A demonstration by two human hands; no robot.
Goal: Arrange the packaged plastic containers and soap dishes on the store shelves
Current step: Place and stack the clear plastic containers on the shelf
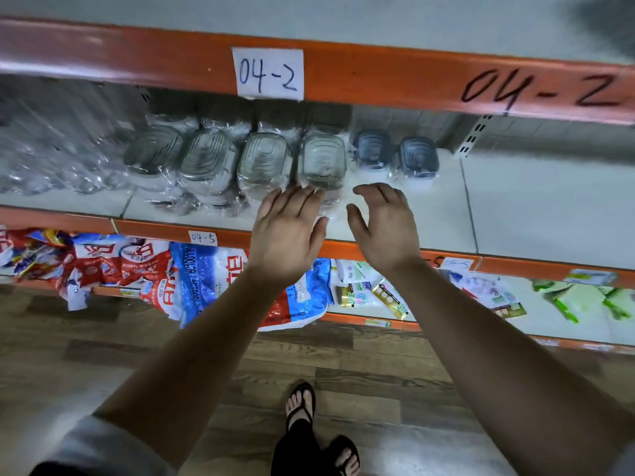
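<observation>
Several clear plastic containers in shiny wrap stand in a row on the middle shelf; the rightmost one is just beyond my fingers. Two smaller dark blue-grey soap dishes, also wrapped, sit to its right. My left hand reaches over the shelf's front edge with straight fingers, the tips touching the wrap at the base of the rightmost clear container. My right hand hovers beside it, fingers loosely bent, holding nothing. A loose bit of clear wrap lies between the two hands.
An orange beam with a paper label "04-2" hangs over the shelf. More clear wrapped goods crowd the left. The shelf below holds detergent bags and small packets. A shelf upright stands at the right. My sandalled feet are on the wood floor.
</observation>
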